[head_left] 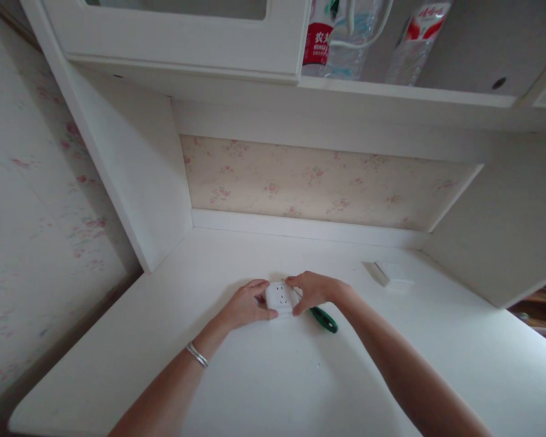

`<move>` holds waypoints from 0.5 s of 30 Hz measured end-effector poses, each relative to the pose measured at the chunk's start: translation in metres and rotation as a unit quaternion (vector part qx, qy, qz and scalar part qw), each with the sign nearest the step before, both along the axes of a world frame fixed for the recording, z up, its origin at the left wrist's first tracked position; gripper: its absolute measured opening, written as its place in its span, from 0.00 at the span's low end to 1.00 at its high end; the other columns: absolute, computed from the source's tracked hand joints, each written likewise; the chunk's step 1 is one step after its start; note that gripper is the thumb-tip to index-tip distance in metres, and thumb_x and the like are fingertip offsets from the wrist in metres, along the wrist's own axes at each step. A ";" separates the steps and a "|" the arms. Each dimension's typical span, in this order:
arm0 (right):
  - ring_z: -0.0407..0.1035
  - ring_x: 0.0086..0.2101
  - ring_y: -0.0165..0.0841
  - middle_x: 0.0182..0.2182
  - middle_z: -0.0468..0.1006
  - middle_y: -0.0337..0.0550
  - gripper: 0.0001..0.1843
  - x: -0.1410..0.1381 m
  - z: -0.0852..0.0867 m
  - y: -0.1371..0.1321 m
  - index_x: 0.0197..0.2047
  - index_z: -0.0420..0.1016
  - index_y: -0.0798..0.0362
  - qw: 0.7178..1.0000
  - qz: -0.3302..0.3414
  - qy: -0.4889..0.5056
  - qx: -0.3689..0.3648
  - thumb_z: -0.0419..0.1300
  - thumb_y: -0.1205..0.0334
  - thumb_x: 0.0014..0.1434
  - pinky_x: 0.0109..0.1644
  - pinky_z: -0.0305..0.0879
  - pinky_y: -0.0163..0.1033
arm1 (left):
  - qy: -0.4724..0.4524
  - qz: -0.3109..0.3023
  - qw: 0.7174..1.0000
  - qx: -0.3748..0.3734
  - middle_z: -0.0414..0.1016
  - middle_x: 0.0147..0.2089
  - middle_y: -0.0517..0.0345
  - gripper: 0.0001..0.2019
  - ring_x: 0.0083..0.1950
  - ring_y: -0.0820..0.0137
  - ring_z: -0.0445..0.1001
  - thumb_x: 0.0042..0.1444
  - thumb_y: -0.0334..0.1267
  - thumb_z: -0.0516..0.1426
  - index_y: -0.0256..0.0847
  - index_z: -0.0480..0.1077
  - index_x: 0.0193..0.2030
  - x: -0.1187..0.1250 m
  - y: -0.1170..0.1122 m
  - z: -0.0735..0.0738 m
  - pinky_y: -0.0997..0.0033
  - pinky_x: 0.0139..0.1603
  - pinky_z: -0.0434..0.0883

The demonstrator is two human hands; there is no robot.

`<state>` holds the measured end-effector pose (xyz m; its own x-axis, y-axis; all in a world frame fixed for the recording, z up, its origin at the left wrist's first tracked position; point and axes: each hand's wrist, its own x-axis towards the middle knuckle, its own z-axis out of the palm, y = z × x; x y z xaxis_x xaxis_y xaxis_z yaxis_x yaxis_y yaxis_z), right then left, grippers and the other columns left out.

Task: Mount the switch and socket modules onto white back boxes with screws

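Note:
A white wall socket [281, 295] with several dark slots faces up on the white desk. My left hand [250, 305] grips its left edge, thumb at the near side and fingers at the far side. On the opposite edge, my right hand [313, 290] holds it the same way between thumb and fingers. Beneath my right hand lies a screwdriver with a green handle [324, 319]; its shaft is mostly hidden by the fingers. Two silver bangles circle my left wrist.
A white box-like piece [392, 275] rests on the desk [264, 388] at the back right. White side panels and a low back board enclose the desk. Overhead, a cabinet shelf holds several plastic bottles [318, 45] and a white cable.

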<state>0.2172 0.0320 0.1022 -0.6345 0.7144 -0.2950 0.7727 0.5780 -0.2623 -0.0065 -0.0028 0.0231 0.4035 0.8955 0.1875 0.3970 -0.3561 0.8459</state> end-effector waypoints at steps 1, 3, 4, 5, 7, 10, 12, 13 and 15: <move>0.69 0.46 0.45 0.50 0.73 0.50 0.43 0.000 -0.001 0.000 0.55 0.68 0.52 1.000 -0.003 -0.001 -0.001 0.67 0.43 0.36 0.48 0.63 0.41 | -0.002 -0.003 1.000 0.001 0.65 0.58 0.54 0.33 0.44 0.67 0.73 0.38 0.42 0.67 0.42 0.69 0.55 0.000 0.000 0.000 0.72 0.42 0.73; 0.70 0.45 0.45 0.48 0.74 0.49 0.42 0.001 -0.002 0.000 0.55 0.68 0.51 1.000 -0.012 0.001 -0.006 0.67 0.43 0.36 0.47 0.64 0.42 | -0.006 -0.001 1.000 0.000 0.65 0.58 0.54 0.34 0.44 0.67 0.73 0.38 0.41 0.67 0.42 0.68 0.56 0.000 -0.002 0.001 0.72 0.43 0.73; 0.70 0.45 0.44 0.47 0.75 0.48 0.42 0.002 -0.003 -0.001 0.55 0.68 0.50 1.000 -0.015 0.005 -0.009 0.67 0.43 0.36 0.47 0.64 0.41 | -0.006 0.001 1.000 -0.002 0.65 0.58 0.54 0.35 0.44 0.67 0.73 0.38 0.41 0.67 0.42 0.67 0.56 0.000 -0.002 0.001 0.72 0.43 0.73; 0.70 0.44 0.44 0.47 0.76 0.47 0.42 0.003 -0.004 -0.002 0.55 0.68 0.50 1.000 -0.018 0.011 -0.012 0.67 0.43 0.36 0.47 0.64 0.41 | -0.005 0.004 1.000 -0.004 0.65 0.59 0.54 0.35 0.44 0.67 0.73 0.37 0.41 0.67 0.42 0.67 0.57 0.000 -0.003 0.002 0.72 0.43 0.73; 0.70 0.46 0.44 0.48 0.75 0.47 0.43 0.006 -0.005 -0.004 0.56 0.66 0.49 0.999 -0.022 0.026 -0.007 0.68 0.43 0.36 0.48 0.63 0.41 | 0.000 0.007 1.000 -0.005 0.64 0.59 0.53 0.37 0.43 0.67 0.73 0.37 0.42 0.67 0.42 0.65 0.58 0.000 -0.004 0.002 0.71 0.43 0.73; 0.66 0.50 0.46 0.53 0.71 0.49 0.48 0.008 -0.009 -0.007 0.59 0.63 0.49 0.999 -0.027 0.043 0.005 0.68 0.43 0.35 0.52 0.61 0.43 | 0.013 0.016 1.000 0.003 0.62 0.61 0.51 0.41 0.45 0.65 0.73 0.34 0.43 0.68 0.42 0.64 0.59 -0.001 -0.005 0.001 0.68 0.45 0.73; 0.64 0.53 0.46 0.56 0.68 0.51 0.52 0.008 -0.013 -0.007 0.62 0.59 0.50 0.998 -0.027 0.051 0.005 0.69 0.43 0.34 0.54 0.58 0.44 | 0.023 0.021 0.999 0.008 0.60 0.62 0.50 0.43 0.47 0.63 0.72 0.33 0.43 0.69 0.42 0.63 0.60 -0.001 -0.006 0.000 0.67 0.47 0.72; 0.62 0.54 0.46 0.58 0.65 0.52 0.54 0.007 -0.015 -0.007 0.63 0.56 0.51 0.998 -0.025 0.054 0.006 0.69 0.44 0.34 0.56 0.57 0.44 | 0.026 0.020 0.999 0.011 0.60 0.62 0.50 0.43 0.47 0.62 0.71 0.33 0.42 0.69 0.43 0.62 0.60 -0.002 -0.006 0.000 0.66 0.47 0.72; 0.56 0.58 0.46 0.62 0.58 0.55 0.59 0.005 -0.019 -0.007 0.66 0.51 0.54 0.998 -0.020 0.058 0.006 0.69 0.44 0.34 0.60 0.52 0.44 | 0.029 0.016 0.999 0.014 0.61 0.61 0.51 0.45 0.47 0.62 0.71 0.33 0.42 0.69 0.44 0.59 0.62 -0.002 -0.005 -0.001 0.64 0.48 0.72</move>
<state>0.2219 0.0250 0.0833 -0.6342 0.7434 -0.2123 0.7606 0.5508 -0.3436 -0.0085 -0.0082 0.0223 0.3852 0.9029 0.1907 0.4569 -0.3661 0.8107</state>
